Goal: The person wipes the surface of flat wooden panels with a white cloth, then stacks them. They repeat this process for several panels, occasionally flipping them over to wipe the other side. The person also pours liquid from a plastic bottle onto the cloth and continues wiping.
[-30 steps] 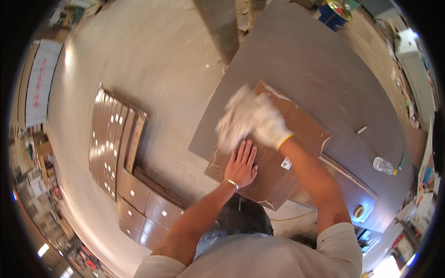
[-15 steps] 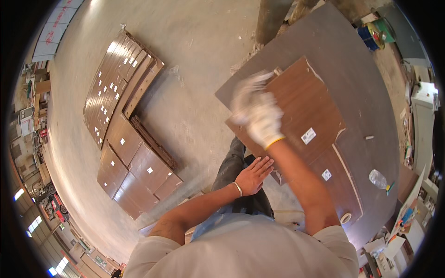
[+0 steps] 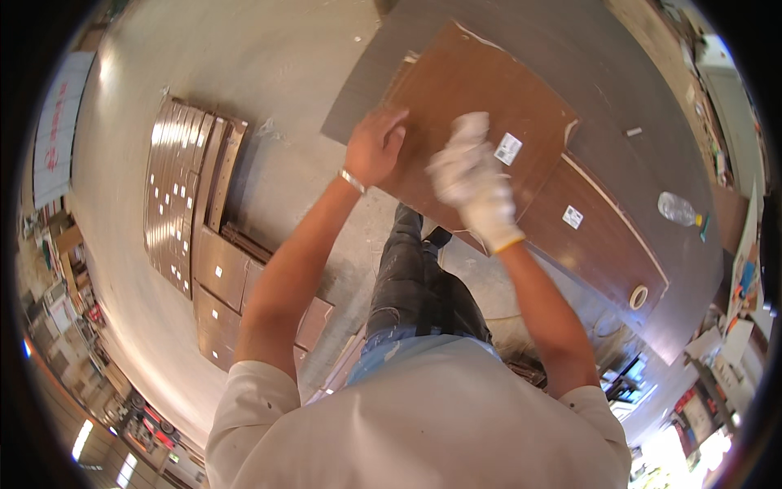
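Note:
My bare left hand (image 3: 376,148), with a bracelet at the wrist, is at the left edge of a brown wood-grain panel (image 3: 456,81). Its thumb stands apart from the fingers, and it holds nothing that I can see. Over the same panel is my right hand (image 3: 487,204) in a white glove with a yellow cuff. Motion smears it, but the fingers seem closed on a white cloth-like wad (image 3: 468,138) against the surface. A white label (image 3: 508,149) lies just right of it. A second brown panel (image 3: 599,216) sits beside the first.
Both panels rest on a large grey board (image 3: 619,98). It also bears a clear plastic bottle (image 3: 678,209); a tape roll (image 3: 639,297) lies on the second panel. Stacks of labelled brown panels (image 3: 175,179) stand on the concrete floor at left.
My left hand has moved up and forward along the panel's left edge. The gloved right hand has moved right and nearer to me, toward the label. My view has shifted too.

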`<control>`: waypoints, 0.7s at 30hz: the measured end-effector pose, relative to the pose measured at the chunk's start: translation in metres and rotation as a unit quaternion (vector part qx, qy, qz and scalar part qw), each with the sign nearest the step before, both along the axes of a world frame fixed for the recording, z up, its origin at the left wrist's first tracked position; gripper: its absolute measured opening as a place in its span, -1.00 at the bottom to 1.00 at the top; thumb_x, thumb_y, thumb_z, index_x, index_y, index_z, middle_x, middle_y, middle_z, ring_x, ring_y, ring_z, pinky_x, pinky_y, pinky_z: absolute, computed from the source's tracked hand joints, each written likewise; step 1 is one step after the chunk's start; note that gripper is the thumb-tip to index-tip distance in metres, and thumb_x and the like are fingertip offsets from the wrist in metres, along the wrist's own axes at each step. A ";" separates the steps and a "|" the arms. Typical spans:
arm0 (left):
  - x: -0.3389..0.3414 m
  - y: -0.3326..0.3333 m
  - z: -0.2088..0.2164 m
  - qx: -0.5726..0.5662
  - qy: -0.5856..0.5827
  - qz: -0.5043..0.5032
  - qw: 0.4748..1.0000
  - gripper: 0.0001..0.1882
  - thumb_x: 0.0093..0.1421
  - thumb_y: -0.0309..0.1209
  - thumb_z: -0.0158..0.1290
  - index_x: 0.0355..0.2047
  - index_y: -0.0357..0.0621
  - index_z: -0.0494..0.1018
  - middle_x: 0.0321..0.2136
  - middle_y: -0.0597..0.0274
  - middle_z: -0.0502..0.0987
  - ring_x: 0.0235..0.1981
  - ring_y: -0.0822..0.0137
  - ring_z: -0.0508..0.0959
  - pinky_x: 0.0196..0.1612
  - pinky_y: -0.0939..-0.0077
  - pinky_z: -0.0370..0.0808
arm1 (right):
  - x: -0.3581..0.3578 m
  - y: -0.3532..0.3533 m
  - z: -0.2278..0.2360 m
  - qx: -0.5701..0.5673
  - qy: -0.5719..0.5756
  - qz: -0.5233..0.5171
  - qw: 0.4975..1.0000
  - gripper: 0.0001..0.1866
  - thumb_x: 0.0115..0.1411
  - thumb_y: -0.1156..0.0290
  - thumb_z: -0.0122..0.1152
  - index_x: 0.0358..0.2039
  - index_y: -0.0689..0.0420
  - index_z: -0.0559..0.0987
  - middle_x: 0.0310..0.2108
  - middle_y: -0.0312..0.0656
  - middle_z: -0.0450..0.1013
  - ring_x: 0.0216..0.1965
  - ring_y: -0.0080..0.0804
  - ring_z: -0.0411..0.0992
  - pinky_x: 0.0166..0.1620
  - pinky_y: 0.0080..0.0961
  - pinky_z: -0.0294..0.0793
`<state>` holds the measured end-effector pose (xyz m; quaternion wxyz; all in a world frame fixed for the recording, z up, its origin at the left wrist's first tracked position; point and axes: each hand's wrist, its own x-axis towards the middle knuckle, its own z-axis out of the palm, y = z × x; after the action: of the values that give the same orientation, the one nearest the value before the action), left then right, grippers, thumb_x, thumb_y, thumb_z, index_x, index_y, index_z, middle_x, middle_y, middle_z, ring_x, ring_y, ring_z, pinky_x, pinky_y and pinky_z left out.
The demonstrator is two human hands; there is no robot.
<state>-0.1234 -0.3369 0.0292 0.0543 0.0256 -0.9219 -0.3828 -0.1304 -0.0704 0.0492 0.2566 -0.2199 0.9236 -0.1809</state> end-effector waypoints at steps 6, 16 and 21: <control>-0.037 0.028 -0.053 -0.315 -0.073 -0.097 0.941 -0.34 0.46 -0.10 -0.08 0.53 0.21 0.13 0.59 0.17 -0.06 0.60 -0.08 -0.16 0.56 -0.23 -0.20 | 0.066 0.007 -0.041 -0.154 0.158 0.237 0.946 -0.50 0.17 0.28 0.16 0.16 -0.16 0.63 0.27 -0.42 0.45 0.39 -0.33 0.21 0.45 -0.16 0.12; -0.035 0.030 -0.060 -0.329 -0.040 -0.071 0.941 -0.34 0.41 -0.12 -0.07 0.49 0.11 0.18 0.57 0.13 0.01 0.58 -0.08 -0.07 0.56 -0.25 -0.18 | 0.124 0.179 0.010 0.070 -0.086 -0.189 0.976 -0.68 0.27 0.40 0.17 0.03 0.07 0.63 0.01 -0.18 0.54 0.04 -0.38 0.49 0.18 -0.37 0.48; -0.026 0.027 -0.069 -0.272 -0.036 0.076 0.959 -0.30 0.38 -0.12 0.02 0.43 -0.21 0.21 0.53 -0.08 0.07 0.55 -0.12 0.00 0.54 -0.20 -0.10 | 0.111 0.054 0.004 -0.032 0.303 -0.157 0.940 -0.61 0.15 0.48 0.19 0.02 0.10 0.63 0.11 -0.08 0.50 0.24 0.08 0.36 0.26 -0.07 0.36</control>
<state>-0.1498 -0.3098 -0.0394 0.0551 0.0936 -0.9879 -0.1112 -0.0195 -0.0162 0.0529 -0.0738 -0.1248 0.9742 -0.1728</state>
